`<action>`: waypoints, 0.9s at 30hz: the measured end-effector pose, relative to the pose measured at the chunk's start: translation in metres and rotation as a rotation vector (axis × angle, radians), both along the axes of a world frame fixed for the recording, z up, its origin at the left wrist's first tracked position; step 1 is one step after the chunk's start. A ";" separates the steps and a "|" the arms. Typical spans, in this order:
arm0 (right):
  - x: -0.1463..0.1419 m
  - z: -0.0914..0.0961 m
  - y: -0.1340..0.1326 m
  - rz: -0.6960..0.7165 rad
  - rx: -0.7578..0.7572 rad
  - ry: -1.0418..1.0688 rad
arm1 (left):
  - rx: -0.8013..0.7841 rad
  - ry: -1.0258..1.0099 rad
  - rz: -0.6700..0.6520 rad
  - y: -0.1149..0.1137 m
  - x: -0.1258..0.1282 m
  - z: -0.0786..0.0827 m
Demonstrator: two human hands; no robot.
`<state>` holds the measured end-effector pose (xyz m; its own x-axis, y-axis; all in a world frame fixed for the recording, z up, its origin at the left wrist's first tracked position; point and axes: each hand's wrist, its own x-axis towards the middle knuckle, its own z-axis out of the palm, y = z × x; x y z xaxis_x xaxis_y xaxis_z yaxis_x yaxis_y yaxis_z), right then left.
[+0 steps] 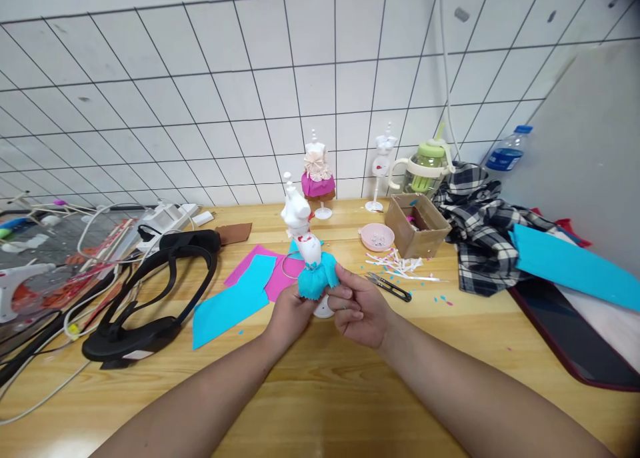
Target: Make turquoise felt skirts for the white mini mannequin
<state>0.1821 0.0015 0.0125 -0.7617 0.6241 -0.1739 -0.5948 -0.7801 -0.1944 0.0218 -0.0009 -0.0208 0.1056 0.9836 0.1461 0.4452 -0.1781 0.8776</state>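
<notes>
A small white dress-form mannequin (297, 211) stands in front of me, tilted a little to the left. Blue crepe paper (313, 283) is gathered round its lower part like a skirt. My left hand (291, 313) grips the skirt from below on the left, its fingertips partly hidden behind the paper. With thumb and fingers closed, my right hand (361, 308) pinches the right edge of the same blue paper. The mannequin's round white base (324, 307) shows between the hands.
Behind stand a dressed mannequin (319, 171) and a bare one (381, 167). Right are thread snips (390, 287), white paper strips (400, 265), a pink dish (377, 237) and a cardboard box (417, 226). Left are blue sheets (233, 305) and a black headset (150, 298).
</notes>
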 end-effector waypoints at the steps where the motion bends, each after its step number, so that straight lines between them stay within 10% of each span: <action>1: 0.000 0.000 -0.001 -0.012 0.007 0.004 | 0.002 0.000 -0.004 0.000 0.000 0.000; 21: -0.007 0.004 -0.013 -0.098 0.387 -0.348 | -0.024 -0.004 0.030 0.000 -0.002 -0.004; 27: -0.007 0.002 -0.011 -0.741 0.657 -1.004 | -0.097 -0.143 0.047 0.000 -0.003 -0.005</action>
<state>0.1749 -0.0094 0.0148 0.0475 0.9982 0.0361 -0.2141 0.0455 -0.9758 0.0189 -0.0005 -0.0254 0.0442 0.9972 0.0604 0.3205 -0.0714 0.9445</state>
